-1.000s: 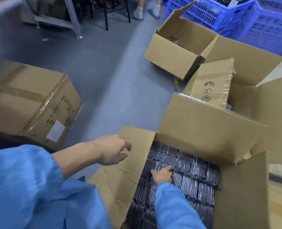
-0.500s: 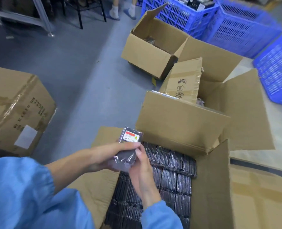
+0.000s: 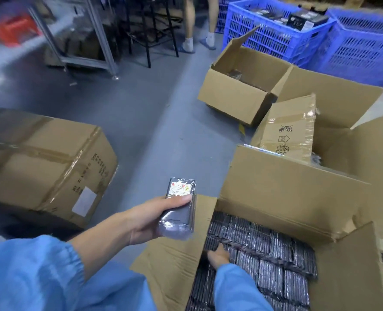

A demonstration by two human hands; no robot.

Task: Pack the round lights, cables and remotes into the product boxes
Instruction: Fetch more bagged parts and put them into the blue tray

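My left hand (image 3: 150,217) grips a stack of black remotes in clear plastic bags (image 3: 179,209), held above the left flap of an open carton (image 3: 282,187). A red and yellow label shows on the top bag. Inside the carton lie several rows of bagged remotes (image 3: 266,250), standing on edge. My right hand (image 3: 218,255) reaches down into the carton's left side, fingers dug in among the packed remotes; whether it has hold of any is hidden.
A taped, closed carton (image 3: 44,162) stands on the grey floor to my left. Further open cartons (image 3: 237,86) sit ahead on the right, with blue plastic crates (image 3: 275,34) behind them. A person's legs (image 3: 190,30) and a metal frame (image 3: 100,41) are at the back.
Both hands held the bagged remotes together half a second ago. Now the left hand alone holds them, and the right hand has gone back down into the carton.
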